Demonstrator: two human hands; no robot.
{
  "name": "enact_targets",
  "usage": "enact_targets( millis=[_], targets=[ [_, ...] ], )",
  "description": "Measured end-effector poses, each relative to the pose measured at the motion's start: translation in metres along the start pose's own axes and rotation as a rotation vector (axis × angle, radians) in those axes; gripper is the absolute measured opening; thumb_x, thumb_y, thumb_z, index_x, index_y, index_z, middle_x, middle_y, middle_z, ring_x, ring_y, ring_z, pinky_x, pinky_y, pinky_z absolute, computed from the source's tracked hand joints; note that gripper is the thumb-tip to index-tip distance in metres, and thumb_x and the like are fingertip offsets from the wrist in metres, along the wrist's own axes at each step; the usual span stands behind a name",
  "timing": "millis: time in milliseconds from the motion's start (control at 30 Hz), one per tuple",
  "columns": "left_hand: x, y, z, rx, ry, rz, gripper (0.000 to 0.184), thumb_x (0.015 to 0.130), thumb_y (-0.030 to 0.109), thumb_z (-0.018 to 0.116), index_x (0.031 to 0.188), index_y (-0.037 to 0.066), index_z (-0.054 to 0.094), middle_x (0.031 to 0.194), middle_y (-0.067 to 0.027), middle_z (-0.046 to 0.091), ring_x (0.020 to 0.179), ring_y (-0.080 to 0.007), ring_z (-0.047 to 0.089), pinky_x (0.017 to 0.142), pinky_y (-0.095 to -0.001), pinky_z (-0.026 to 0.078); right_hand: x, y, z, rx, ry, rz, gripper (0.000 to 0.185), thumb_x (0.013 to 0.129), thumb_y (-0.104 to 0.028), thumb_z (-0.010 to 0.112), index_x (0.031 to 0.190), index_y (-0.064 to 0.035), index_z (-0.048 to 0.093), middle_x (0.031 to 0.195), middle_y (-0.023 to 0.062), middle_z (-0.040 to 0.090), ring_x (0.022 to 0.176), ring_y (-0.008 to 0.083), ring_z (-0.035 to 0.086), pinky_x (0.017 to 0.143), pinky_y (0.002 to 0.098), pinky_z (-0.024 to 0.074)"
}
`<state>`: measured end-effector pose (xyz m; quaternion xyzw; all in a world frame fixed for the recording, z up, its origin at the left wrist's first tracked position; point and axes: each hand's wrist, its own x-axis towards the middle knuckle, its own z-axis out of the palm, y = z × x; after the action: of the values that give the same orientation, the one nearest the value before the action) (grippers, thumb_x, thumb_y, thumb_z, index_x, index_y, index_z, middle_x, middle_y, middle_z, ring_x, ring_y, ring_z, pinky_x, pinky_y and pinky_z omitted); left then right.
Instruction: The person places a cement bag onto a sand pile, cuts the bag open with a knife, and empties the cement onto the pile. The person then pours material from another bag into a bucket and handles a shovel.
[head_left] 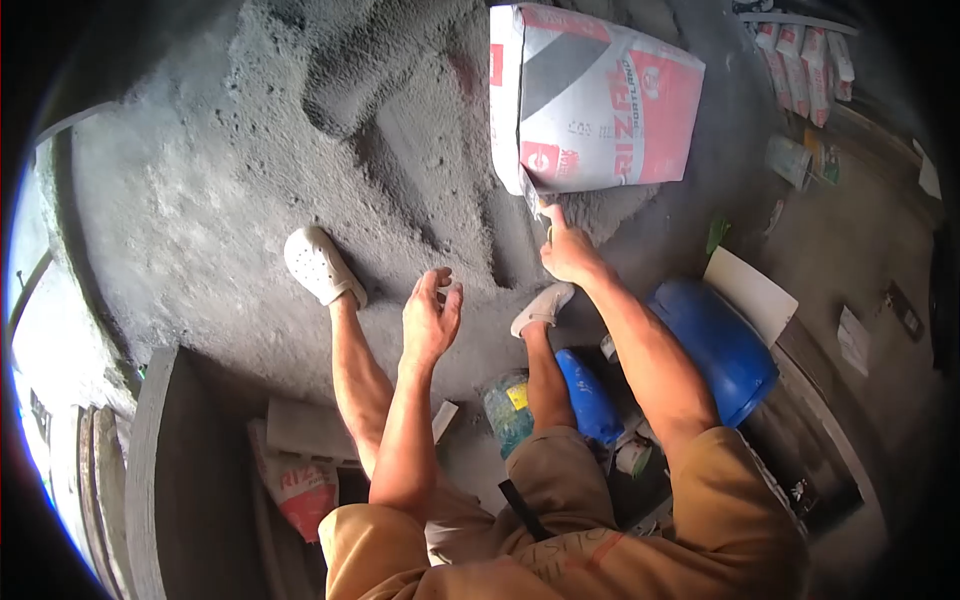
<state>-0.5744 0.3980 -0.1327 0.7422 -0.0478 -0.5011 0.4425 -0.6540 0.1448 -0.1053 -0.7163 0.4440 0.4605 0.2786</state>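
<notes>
A white, red and grey cement bag (610, 110) lies on a bed of grey sand-like powder (230, 150). My right hand (570, 252) is at the bag's lower left corner, its fingers closed around the handle of a small metal-bladed tool (533, 203). The blade touches or enters the corner; I cannot tell which, nor the tool's exact kind. My left hand (430, 318) hangs over the powder with nothing in it, fingers loosely bent and apart.
My shoes (322, 265) stand on the powder's near edge. Blue containers (715, 350) are to the right, by a green-tinted bottle (508, 410). More cement bags (808, 65) lean at the far right. A grey board (165, 470) stands on the left, near a crumpled cement bag (295, 485).
</notes>
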Motion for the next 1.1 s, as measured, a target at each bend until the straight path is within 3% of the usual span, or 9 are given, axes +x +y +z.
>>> enact_targets(
  millis=[167,267,433,533,700,900,1000,1100],
  targets=[
    [-0.011,0.001,0.009,0.040,-0.021,0.016,0.030,0.085,0.017,0.062,0.111,0.001,0.059,0.100,-0.0158,0.065,0.073,-0.0255,0.064,0.070,-0.0356,0.051,0.012,-0.002,0.006,-0.097,-0.015,0.114,0.068,0.082,-0.009,0.054,0.142,-0.0188,0.024,0.094,0.0257,0.065,0.095,0.0410,0.064,0.081,0.0492,0.0492],
    [-0.003,0.003,0.006,0.052,-0.023,-0.018,0.030,0.085,0.016,0.062,0.111,0.001,0.059,0.100,-0.0160,0.065,0.073,-0.0254,0.064,0.070,-0.0358,0.051,-0.005,0.014,0.026,0.022,0.007,-0.005,0.065,0.082,-0.010,0.055,0.139,-0.0218,0.026,0.087,0.0253,0.065,0.087,0.0434,0.064,0.079,0.0505,0.0486],
    [-0.006,-0.001,0.013,0.071,-0.039,0.012,0.029,0.085,0.016,0.063,0.109,0.001,0.059,0.100,-0.0155,0.065,0.071,-0.0251,0.064,0.070,-0.0361,0.051,0.015,0.007,0.027,-0.020,-0.016,0.115,0.066,0.082,-0.010,0.057,0.139,-0.0239,0.026,0.094,0.0232,0.065,0.094,0.0399,0.064,0.081,0.0486,0.0490],
    [-0.007,-0.002,0.011,0.095,-0.031,-0.003,0.028,0.086,0.015,0.062,0.109,0.001,0.059,0.100,-0.0155,0.065,0.072,-0.0250,0.064,0.070,-0.0361,0.051,0.005,0.025,0.039,-0.005,-0.012,0.065,0.066,0.083,-0.012,0.057,0.139,-0.0237,0.026,0.098,0.0224,0.065,0.096,0.0400,0.064,0.083,0.0485,0.0490],
    [-0.008,-0.003,0.015,0.080,-0.052,-0.012,0.029,0.086,0.016,0.062,0.111,0.001,0.058,0.102,-0.0155,0.064,0.074,-0.0246,0.064,0.071,-0.0355,0.051,0.012,0.011,0.038,-0.076,-0.041,0.180,0.069,0.083,-0.012,0.059,0.140,-0.0264,0.024,0.097,0.0191,0.066,0.097,0.0362,0.064,0.083,0.0457,0.0499],
    [-0.008,-0.010,0.016,0.084,-0.020,-0.004,0.029,0.086,0.017,0.062,0.110,0.001,0.059,0.101,-0.0156,0.065,0.074,-0.0255,0.064,0.069,-0.0360,0.051,-0.004,0.028,0.055,0.011,-0.045,0.132,0.066,0.084,-0.013,0.059,0.139,-0.0262,0.025,0.093,0.0143,0.068,0.093,0.0349,0.066,0.080,0.0456,0.0507],
    [-0.010,-0.011,0.023,0.111,-0.042,-0.014,0.028,0.086,0.016,0.062,0.109,0.001,0.059,0.101,-0.0157,0.064,0.073,-0.0256,0.064,0.069,-0.0362,0.051,0.018,0.036,0.069,0.094,0.016,0.042,0.066,0.084,-0.013,0.058,0.139,-0.0238,0.024,0.086,0.0213,0.065,0.085,0.0417,0.065,0.075,0.0500,0.0494],
    [-0.010,-0.007,0.023,0.148,-0.043,0.007,0.028,0.086,0.015,0.063,0.109,0.001,0.059,0.101,-0.0158,0.064,0.073,-0.0253,0.065,0.068,-0.0358,0.051,0.007,0.040,0.078,0.048,0.033,0.090,0.069,0.083,-0.011,0.058,0.140,-0.0253,0.022,0.087,0.0218,0.065,0.084,0.0416,0.065,0.075,0.0505,0.0493]
  ],
)
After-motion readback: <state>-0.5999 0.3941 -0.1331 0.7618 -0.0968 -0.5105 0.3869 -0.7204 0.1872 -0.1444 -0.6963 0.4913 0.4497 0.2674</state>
